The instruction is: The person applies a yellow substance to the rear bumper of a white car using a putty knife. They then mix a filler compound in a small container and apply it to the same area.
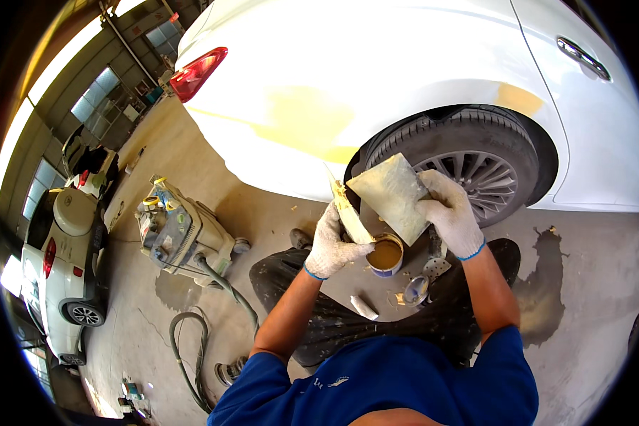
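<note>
My left hand (334, 245), in a white knit glove, grips a narrow spreader (351, 214) coated with pale yellow paste. My gloved right hand (449, 209) holds a square, stained, flat plate (389, 195) at its right side, tilted beside the spreader. Under them an open can (387, 258) of brownish material stands on the floor between my legs. A smaller open tin (416, 290) and a perforated pad (437, 267) lie close by. In front is a white car (348, 50) with yellowish patches on its body and a dark wheel (500, 192).
At my left stand a wheeled beige machine (188, 241) with a hose (227, 284) and coils on the concrete floor (128, 362). Another white car (57, 263) is at the far left. A small white object (363, 307) lies between my legs.
</note>
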The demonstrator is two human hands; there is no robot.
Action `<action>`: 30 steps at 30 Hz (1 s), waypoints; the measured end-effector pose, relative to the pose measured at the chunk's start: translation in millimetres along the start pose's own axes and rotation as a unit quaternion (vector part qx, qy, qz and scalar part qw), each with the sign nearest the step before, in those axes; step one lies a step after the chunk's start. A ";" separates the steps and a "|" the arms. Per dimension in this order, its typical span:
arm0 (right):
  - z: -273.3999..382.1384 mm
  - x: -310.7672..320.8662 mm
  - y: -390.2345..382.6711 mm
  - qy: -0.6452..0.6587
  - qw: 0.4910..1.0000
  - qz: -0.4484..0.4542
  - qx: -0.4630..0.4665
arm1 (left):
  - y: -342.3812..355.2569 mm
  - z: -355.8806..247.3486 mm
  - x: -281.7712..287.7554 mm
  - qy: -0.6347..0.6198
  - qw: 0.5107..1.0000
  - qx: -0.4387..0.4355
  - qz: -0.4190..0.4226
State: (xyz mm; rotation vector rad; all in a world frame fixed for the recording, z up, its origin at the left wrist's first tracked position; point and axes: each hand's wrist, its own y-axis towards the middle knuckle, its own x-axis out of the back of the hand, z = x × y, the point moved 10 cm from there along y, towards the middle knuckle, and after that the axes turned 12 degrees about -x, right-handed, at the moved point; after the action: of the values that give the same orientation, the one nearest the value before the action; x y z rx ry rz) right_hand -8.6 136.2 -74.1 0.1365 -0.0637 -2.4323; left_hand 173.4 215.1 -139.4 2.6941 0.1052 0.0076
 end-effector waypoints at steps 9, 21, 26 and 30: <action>-58.6 -61.7 10.4 0.247 0.933 0.163 -0.203 | 2.6 -2.8 -22.0 0.023 0.998 -0.012 0.061; -69.9 -68.0 13.2 0.230 0.937 0.143 -0.221 | -1.4 -0.1 -7.1 0.006 1.000 0.022 -0.013; -60.9 -64.0 11.7 0.356 0.875 0.275 -0.180 | -2.5 -11.8 1.5 0.004 0.998 -0.005 -0.056; -74.1 -65.5 37.1 0.200 0.972 0.112 -0.056 | 3.4 -7.5 -19.8 0.039 0.999 0.023 -0.005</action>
State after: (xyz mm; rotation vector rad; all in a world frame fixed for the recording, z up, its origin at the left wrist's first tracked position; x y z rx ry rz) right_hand 73.4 149.8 -139.3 0.5362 0.2275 -2.1349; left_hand 153.7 213.8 -130.9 2.7391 0.1448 0.1088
